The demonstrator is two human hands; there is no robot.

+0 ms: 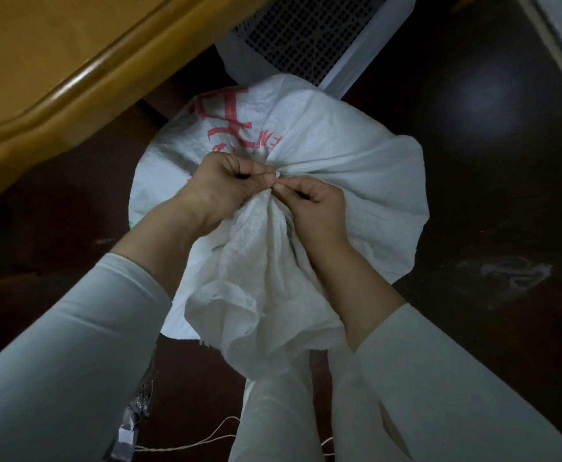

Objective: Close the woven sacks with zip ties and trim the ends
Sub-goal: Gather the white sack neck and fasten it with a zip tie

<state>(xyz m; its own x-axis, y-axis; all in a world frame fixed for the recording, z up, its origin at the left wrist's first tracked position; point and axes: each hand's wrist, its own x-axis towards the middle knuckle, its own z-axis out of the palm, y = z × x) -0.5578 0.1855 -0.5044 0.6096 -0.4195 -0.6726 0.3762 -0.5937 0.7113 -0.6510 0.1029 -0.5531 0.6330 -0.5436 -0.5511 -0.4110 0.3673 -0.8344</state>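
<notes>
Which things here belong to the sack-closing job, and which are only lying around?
For the job: sack, its neck gathered; left hand gripping that neck; right hand pinching a small white tip there, probably the zip tie.

Lying about: wooden furniture edge; perforated panel; thin string on the floor; crumpled shiny wrapper.
</notes>
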